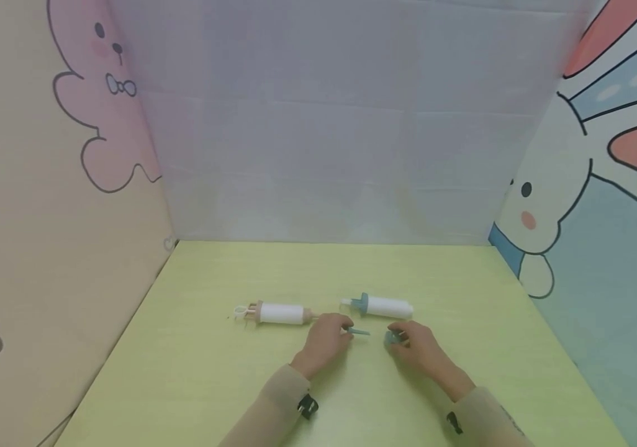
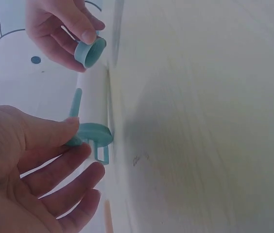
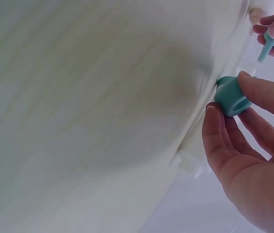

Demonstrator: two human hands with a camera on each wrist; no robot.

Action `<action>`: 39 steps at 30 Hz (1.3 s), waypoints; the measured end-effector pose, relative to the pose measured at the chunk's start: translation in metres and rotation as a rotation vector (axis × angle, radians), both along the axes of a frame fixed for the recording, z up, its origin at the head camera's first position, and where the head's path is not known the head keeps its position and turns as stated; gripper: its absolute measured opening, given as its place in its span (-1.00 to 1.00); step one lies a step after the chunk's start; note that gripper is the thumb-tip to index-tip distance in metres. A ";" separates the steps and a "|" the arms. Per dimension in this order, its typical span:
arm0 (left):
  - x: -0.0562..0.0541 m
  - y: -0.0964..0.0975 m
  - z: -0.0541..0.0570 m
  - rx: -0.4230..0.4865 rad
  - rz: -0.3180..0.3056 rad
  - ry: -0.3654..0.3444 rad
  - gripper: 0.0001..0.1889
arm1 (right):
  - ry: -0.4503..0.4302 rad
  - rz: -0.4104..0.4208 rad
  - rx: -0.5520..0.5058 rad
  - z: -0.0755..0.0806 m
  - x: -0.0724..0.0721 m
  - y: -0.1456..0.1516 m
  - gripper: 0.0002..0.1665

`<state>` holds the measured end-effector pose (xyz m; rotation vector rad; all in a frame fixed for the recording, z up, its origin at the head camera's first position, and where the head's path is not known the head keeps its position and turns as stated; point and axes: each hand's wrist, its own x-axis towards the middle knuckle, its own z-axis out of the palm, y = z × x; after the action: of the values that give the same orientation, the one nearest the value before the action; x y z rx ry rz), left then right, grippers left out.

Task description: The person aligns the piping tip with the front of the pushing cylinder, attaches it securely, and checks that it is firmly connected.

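My left hand pinches a small teal nozzle between thumb and index finger, its thin tip pointing toward the other hand. The other fingers are loosely bent. My right hand holds a hollow teal screw cap between thumb and fingertips. In the left wrist view the open round end of this cap shows. Nozzle and cap are apart. Behind the hands lies a white syringe-like tube with a teal collar. Beyond the left hand lies a similar white tube with beige-pink ends, its right tip partly hidden by that hand.
The yellow-green tabletop is walled by a pale cloth backdrop and side panels printed with cartoon animals. A rabbit print covers the right panel. Dark clips sit at both sleeve cuffs.
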<state>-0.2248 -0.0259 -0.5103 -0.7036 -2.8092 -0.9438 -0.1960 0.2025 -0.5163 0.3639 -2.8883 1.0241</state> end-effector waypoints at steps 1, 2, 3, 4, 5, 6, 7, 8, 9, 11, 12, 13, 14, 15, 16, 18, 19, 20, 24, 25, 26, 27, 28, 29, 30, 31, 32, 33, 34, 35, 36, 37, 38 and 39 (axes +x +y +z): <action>0.000 -0.001 0.000 0.003 0.000 0.007 -0.81 | -0.004 0.002 -0.016 0.001 0.000 -0.001 -0.64; 0.001 -0.002 0.000 0.004 0.000 0.013 -0.81 | -0.003 0.007 -0.028 0.002 0.000 -0.002 -0.63; 0.001 -0.004 0.000 0.003 0.001 0.018 -0.81 | -0.006 0.011 -0.042 0.003 0.000 -0.003 -0.63; 0.001 -0.005 0.000 0.004 0.001 0.022 -0.81 | -0.009 0.017 -0.054 0.004 0.000 -0.005 -0.63; 0.001 -0.006 0.000 0.009 -0.001 0.022 -0.81 | -0.010 0.024 -0.064 0.006 0.000 -0.006 -0.63; 0.001 -0.007 0.000 0.013 -0.003 0.025 -0.81 | -0.008 0.032 -0.076 0.007 0.000 -0.008 -0.63; 0.001 -0.008 0.000 0.020 -0.005 0.027 -0.81 | -0.007 0.039 -0.083 0.008 0.000 -0.010 -0.63; 0.002 -0.008 0.000 0.026 -0.006 0.026 -0.81 | -0.006 0.047 -0.089 0.009 0.001 -0.011 -0.63; 0.002 -0.009 0.000 0.030 -0.008 0.028 -0.81 | -0.012 0.053 -0.097 0.010 0.001 -0.013 -0.63; 0.002 -0.009 0.000 0.043 -0.014 0.030 -0.81 | -0.013 0.066 -0.113 0.012 0.001 -0.016 -0.63; 0.002 -0.009 0.000 0.046 -0.016 0.030 -0.81 | -0.014 0.071 -0.122 0.013 0.001 -0.017 -0.63; 0.002 -0.009 0.000 0.047 -0.018 0.028 -0.81 | -0.017 0.075 -0.130 0.014 0.001 -0.018 -0.62; 0.002 -0.009 0.001 0.050 -0.020 0.022 -0.81 | -0.019 0.081 -0.138 0.015 0.001 -0.019 -0.62; 0.002 -0.009 0.001 0.053 -0.023 0.019 -0.80 | -0.019 0.088 -0.151 0.016 0.001 -0.020 -0.62; 0.002 -0.009 0.002 0.055 -0.027 0.018 -0.80 | -0.016 0.095 -0.157 0.017 0.001 -0.021 -0.62; 0.003 -0.010 0.003 0.052 -0.028 0.017 -0.80 | -0.010 0.111 -0.174 0.018 0.000 -0.024 -0.62; 0.003 -0.010 0.003 0.050 -0.028 0.017 -0.80 | -0.007 0.119 -0.182 0.019 0.000 -0.025 -0.63; 0.004 -0.010 0.004 0.047 -0.027 0.019 -0.80 | -0.004 0.128 -0.191 0.020 -0.001 -0.026 -0.64; 0.007 -0.010 0.008 0.031 -0.022 0.034 -0.80 | -0.002 0.153 -0.224 0.023 -0.001 -0.031 -0.67; 0.008 -0.010 0.010 0.028 -0.023 0.040 -0.80 | -0.005 0.155 -0.228 0.024 -0.001 -0.032 -0.67; 0.008 -0.009 0.011 0.026 -0.024 0.043 -0.80 | -0.007 0.159 -0.235 0.025 -0.001 -0.033 -0.67; 0.009 -0.009 0.012 0.025 -0.025 0.045 -0.80 | -0.012 0.161 -0.241 0.026 -0.001 -0.034 -0.68; 0.010 -0.009 0.013 0.024 -0.027 0.047 -0.80 | -0.018 0.164 -0.248 0.026 -0.001 -0.035 -0.68; 0.010 -0.009 0.013 0.020 -0.025 0.044 -0.80 | -0.023 0.167 -0.251 0.027 -0.001 -0.036 -0.68; 0.010 -0.008 0.014 0.021 -0.027 0.045 -0.80 | -0.027 0.168 -0.253 0.028 -0.001 -0.037 -0.68; 0.010 -0.008 0.014 0.025 -0.029 0.049 -0.80 | -0.031 0.168 -0.257 0.028 -0.001 -0.037 -0.68; 0.010 -0.008 0.014 0.027 -0.029 0.047 -0.80 | -0.034 0.169 -0.260 0.028 -0.002 -0.038 -0.68; 0.010 -0.008 0.014 0.030 -0.031 0.048 -0.80 | -0.037 0.167 -0.259 0.028 -0.002 -0.039 -0.68; 0.010 -0.008 0.014 0.033 -0.033 0.049 -0.81 | -0.037 0.166 -0.259 0.028 -0.002 -0.040 -0.68; 0.010 -0.008 0.014 0.042 -0.037 0.050 -0.81 | -0.037 0.165 -0.256 0.028 -0.002 -0.040 -0.68; 0.010 -0.008 0.014 0.055 -0.044 0.050 -0.81 | -0.037 0.163 -0.254 0.028 -0.003 -0.041 -0.68; 0.009 -0.008 0.013 0.067 -0.048 0.047 -0.81 | -0.035 0.163 -0.249 0.027 -0.003 -0.042 -0.68; 0.009 -0.009 0.013 0.080 -0.054 0.045 -0.81 | -0.033 0.163 -0.245 0.027 -0.003 -0.042 -0.68; 0.009 -0.009 0.013 0.090 -0.061 0.047 -0.81 | -0.030 0.162 -0.239 0.027 -0.003 -0.043 -0.67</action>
<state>-0.2158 -0.0347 -0.4974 -0.7929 -2.6997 -1.0422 -0.1988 0.1593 -0.4890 0.5778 -2.7543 1.3928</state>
